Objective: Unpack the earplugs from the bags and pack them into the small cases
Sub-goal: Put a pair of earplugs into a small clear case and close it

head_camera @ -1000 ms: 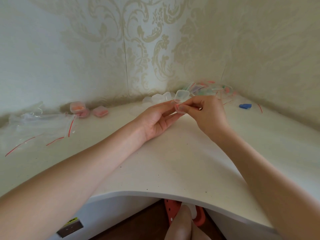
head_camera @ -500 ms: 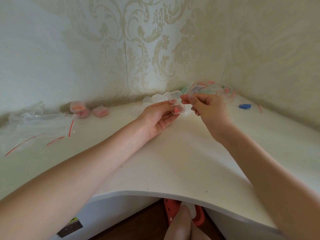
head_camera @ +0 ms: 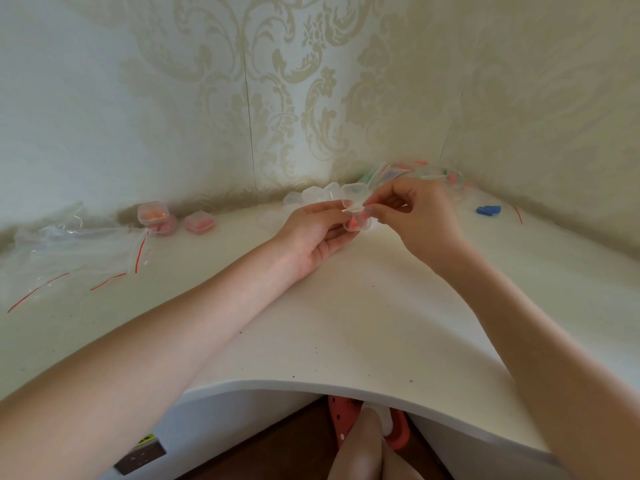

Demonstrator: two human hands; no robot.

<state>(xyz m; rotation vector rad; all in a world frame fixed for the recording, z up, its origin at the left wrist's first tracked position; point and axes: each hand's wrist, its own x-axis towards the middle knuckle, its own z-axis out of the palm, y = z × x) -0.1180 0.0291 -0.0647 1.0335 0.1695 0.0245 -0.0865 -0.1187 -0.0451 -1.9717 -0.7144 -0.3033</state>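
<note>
A small clear plastic case point(head_camera: 356, 218) with its lid raised is held above the white corner desk point(head_camera: 346, 323). An orange-red earplug lies in its lower half. My left hand point(head_camera: 313, 233) grips the case from the left, palm up. My right hand point(head_camera: 412, 216) pinches the edge of the lid from the right with thumb and forefinger. Behind the hands, several empty clear cases point(head_camera: 311, 195) sit against the wall, and a heap of bagged earplugs point(head_camera: 415, 173) fills the corner.
Three filled cases point(head_camera: 173, 218) with orange and pink earplugs stand at the back left. Empty clear zip bags with red strips point(head_camera: 86, 251) lie on the left. A blue item point(head_camera: 488, 210) rests at the right. My foot in a red sandal point(head_camera: 367, 431) shows below the desk edge.
The case, pressed between both hands a second ago, now stands with its lid up and an earplug showing inside. My right hand shifted slightly right to the lid's edge.
</note>
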